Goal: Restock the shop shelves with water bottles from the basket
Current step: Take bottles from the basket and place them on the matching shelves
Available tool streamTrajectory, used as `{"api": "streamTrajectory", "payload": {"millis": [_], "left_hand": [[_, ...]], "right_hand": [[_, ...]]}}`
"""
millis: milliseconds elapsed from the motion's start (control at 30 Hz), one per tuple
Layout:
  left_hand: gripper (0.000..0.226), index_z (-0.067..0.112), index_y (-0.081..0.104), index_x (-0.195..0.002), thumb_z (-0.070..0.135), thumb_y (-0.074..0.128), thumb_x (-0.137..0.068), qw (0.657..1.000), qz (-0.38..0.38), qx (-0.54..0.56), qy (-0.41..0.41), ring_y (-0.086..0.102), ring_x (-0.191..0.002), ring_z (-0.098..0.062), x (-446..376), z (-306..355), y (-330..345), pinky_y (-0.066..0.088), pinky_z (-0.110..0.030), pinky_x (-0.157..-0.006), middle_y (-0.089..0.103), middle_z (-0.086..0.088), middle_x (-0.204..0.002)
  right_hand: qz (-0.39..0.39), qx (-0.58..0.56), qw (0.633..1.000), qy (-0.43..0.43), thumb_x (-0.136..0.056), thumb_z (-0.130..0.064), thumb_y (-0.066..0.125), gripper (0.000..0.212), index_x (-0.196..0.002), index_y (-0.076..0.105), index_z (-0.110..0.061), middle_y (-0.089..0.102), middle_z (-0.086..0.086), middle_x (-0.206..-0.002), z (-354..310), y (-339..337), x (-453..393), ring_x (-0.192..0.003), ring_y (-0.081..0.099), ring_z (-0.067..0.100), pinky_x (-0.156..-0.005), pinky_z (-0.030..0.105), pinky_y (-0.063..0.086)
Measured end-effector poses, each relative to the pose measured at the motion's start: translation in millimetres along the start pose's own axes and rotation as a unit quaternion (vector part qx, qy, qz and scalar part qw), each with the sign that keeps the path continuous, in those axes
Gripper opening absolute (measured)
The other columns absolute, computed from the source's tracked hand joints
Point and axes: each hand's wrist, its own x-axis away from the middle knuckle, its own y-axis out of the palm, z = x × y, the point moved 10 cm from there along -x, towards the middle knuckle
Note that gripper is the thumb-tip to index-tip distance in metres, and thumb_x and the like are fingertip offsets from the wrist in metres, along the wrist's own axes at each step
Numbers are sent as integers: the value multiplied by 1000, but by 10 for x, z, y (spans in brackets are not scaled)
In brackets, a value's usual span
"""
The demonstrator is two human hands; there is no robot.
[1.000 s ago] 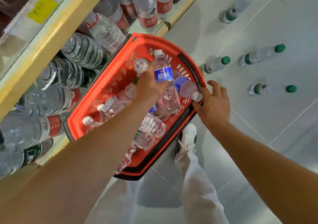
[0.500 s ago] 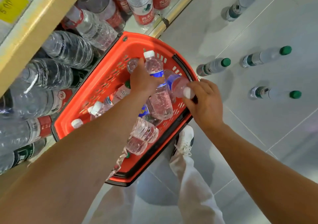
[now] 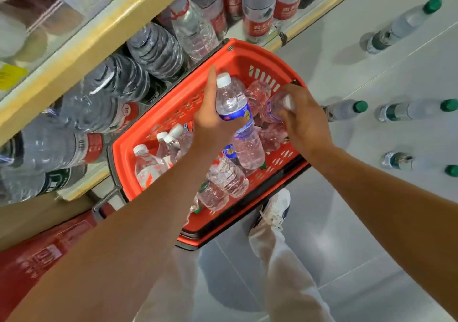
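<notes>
Taking two water bottles from the red basket.
Our left hand grasps the blue-label bottle; our right hand grasps a second bottle beside it.

A shop: price-tagged shelves stocked with bottled water.

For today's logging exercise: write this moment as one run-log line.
left hand: grips blue-label bottle | right hand: grips second bottle by cap end | both over red basket | shelf: not yet reached
</notes>
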Motion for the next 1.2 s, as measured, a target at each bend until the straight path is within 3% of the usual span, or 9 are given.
{"api": "streamTrajectory", "payload": {"millis": [67,200,367,533,667,900,1033,1133,1200], "left_hand": [[106,19,13,-157,-6,75,-74,1000,8,9,18,50,-84,25,79,62,-116,44,-14,-87,45,57,-112],[108,2,9,-156,-3,81,-74,996,55,20,61,52,-108,19,332,299,-465,41,-11,-93,53,44,-122],[105,5,12,-157,-7,78,-75,991,97,11,93,38,-112,33,781,730,-990,37,-5,-95,33,65,-116],[100,16,22,-157,7,80,-76,983,141,-28,117,40,-127,18,1402,1015,-1747,42,-23,-108,30,56,-130],[101,22,21,-156,14,81,-75,976,172,-34,130,47,-126,11,2084,1227,-2484,46,-35,-108,36,51,-129],[101,34,30,-153,24,84,-68,962,241,-52,119,60,-110,-3,3321,1163,-3864,54,-39,-90,48,49,-112],[97,35,34,-151,16,87,-71,947,303,-39,102,55,-108,5,3817,909,-4514,50,-24,-88,53,38,-116],[97,40,33,-150,16,86,-71,941,324,-39,85,58,-109,-4,3988,712,-4859,47,-21,-87,58,21,-119],[96,41,34,-149,17,85,-71,938,336,-35,81,60,-109,-7,4033,583,-5037,47,-22,-88,60,21,-119]], "right_hand": [[10,-20,1000,5,-90,-8,54,43,-132,48,-18,60,0,-122,-114,-72,28,-103,60,19,-88,35,50],[37,-47,998,22,-88,-9,59,46,-131,51,-21,57,-17,-98,-389,-292,163,-73,54,-14,-69,1,36],[61,-87,994,-11,-87,-13,64,48,-133,51,-21,60,-13,-121,-1085,-529,390,-99,58,5,-88,13,42],[61,-84,995,12,-86,-22,71,44,-127,57,-17,67,-1,-114,-1783,-591,764,-95,59,13,-81,24,45],[51,-61,997,-22,-85,-28,67,46,-129,58,-20,67,0,-117,-2594,-513,1170,-106,60,20,-90,34,47],[35,-89,992,-83,-86,-19,69,40,-125,58,-20,63,-7,-105,-3973,-179,1839,-97,61,17,-82,29,47],[34,-87,986,-139,-82,-18,72,36,-116,61,-17,64,-6,-100,-4692,161,2030,-91,61,16,-80,32,47],[33,-77,979,-188,-81,-15,70,29,-108,62,-17,56,-14,-92,-5171,439,2084,-79,46,-1,-70,23,35],[15,-99,978,-182,-82,-19,65,30,-110,60,-27,59,-15,-88,-5356,653,2041,-78,50,3,-72,27,41]]}}
